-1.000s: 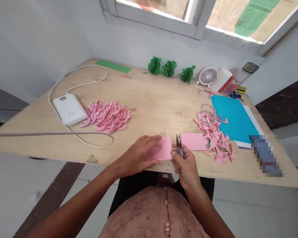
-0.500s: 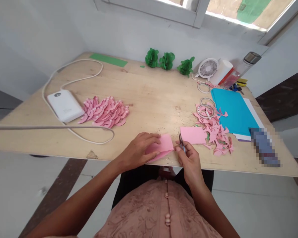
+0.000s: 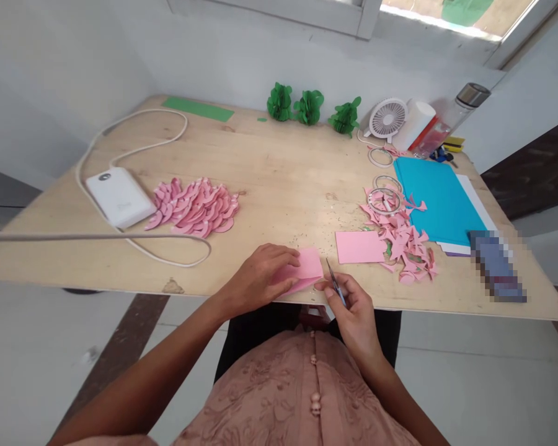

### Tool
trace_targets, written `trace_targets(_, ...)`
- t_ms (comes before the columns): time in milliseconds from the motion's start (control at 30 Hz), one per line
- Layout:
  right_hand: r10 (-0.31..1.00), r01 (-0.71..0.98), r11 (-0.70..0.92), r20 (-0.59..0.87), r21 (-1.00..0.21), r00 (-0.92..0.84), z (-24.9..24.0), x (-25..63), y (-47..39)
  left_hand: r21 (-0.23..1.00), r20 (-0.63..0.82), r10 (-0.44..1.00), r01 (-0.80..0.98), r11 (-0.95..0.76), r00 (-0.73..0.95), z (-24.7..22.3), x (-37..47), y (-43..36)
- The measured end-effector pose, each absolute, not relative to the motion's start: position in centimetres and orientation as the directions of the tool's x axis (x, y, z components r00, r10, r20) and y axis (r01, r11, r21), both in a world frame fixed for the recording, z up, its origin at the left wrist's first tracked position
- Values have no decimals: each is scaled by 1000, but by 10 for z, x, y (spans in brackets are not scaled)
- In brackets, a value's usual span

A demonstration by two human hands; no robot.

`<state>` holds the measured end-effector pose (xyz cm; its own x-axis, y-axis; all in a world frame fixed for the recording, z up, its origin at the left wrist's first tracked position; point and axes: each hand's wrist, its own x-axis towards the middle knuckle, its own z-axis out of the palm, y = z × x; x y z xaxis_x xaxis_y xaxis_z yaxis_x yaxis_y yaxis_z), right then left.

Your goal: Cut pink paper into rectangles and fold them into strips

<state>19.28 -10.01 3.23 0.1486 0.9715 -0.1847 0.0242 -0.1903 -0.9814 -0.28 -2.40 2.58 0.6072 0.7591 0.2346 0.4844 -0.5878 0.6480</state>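
A folded pink paper [image 3: 309, 263] lies at the table's front edge, its near flap slightly raised. My left hand [image 3: 265, 275] grips its left side, fingers over the top and thumb at the fold. Small scissors [image 3: 336, 286] with blue handles rest in my right hand [image 3: 353, 303], blades pointing up and away from me. The right fingertips touch or nearly touch the paper's right corner. Just beyond the scissors lies a flat pink paper rectangle [image 3: 359, 247].
Pink cut petals [image 3: 195, 207] are heaped left, beside a white power bank [image 3: 119, 197] with a looping cable. Pink scraps [image 3: 402, 238] and tape rolls [image 3: 384, 201] lie right, near a blue folder [image 3: 439, 199]. Green paper ornaments [image 3: 309, 108] and a small fan [image 3: 387, 119] stand at the back.
My right hand has turned the scissors so the blades tilt more to the left, and its fingers have come to the paper's corner. The left hand keeps its hold. The view has shifted slightly.
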Motion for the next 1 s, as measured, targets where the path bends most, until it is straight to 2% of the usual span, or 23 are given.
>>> trace_targets(1000, 956, -44, -254, -257, -966, 143, 29, 189, -100, 554, 260, 728, 520, -650, 634, 20, 4, -30)
